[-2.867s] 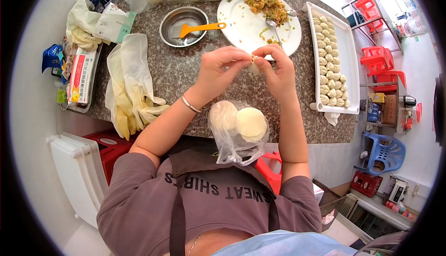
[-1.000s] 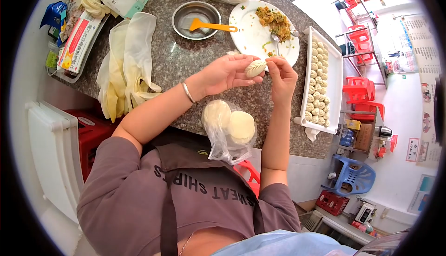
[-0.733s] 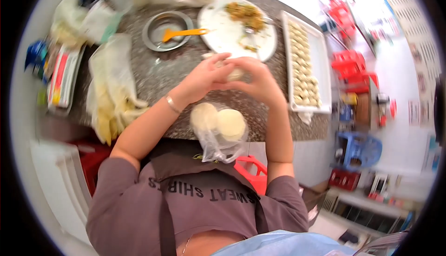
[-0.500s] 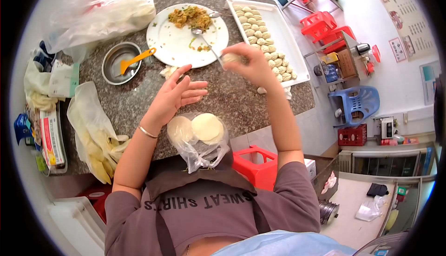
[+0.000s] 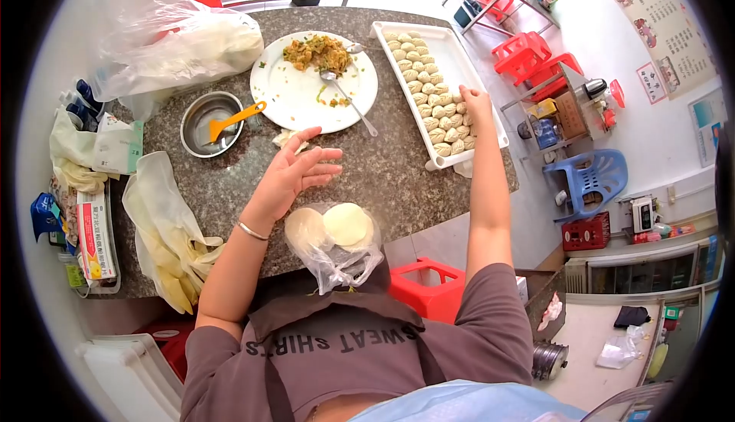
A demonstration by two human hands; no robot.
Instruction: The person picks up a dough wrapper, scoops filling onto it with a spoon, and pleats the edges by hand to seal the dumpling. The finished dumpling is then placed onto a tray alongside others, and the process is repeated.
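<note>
My left hand (image 5: 297,168) hovers open above the granite table, fingers spread and holding nothing. Below it lies a clear plastic bag with round dough wrappers (image 5: 347,224). My right hand (image 5: 478,107) reaches over the right side of a white tray (image 5: 491,125), its fingers pinched on a dumpling mostly hidden by them. Rows of pleated dumplings (image 5: 426,76) fill much of that tray. A large white plate (image 5: 283,89) with chopped filling (image 5: 318,52) stands beyond my left hand. A metal spoon (image 5: 350,103) rests on the plate, its handle over the rim.
Left of the plate are a steel bowl (image 5: 191,135) with an orange scraper (image 5: 236,119) and a large plastic bag (image 5: 180,51). Translucent gloves (image 5: 164,223) lie at the left table edge. A red stool (image 5: 429,292) stands under the near edge.
My right hand has moved right with the dumpling, from beside the plate to the tray's right side. The spoon handle now shows uncovered. My left hand stays spread in about the same place.
</note>
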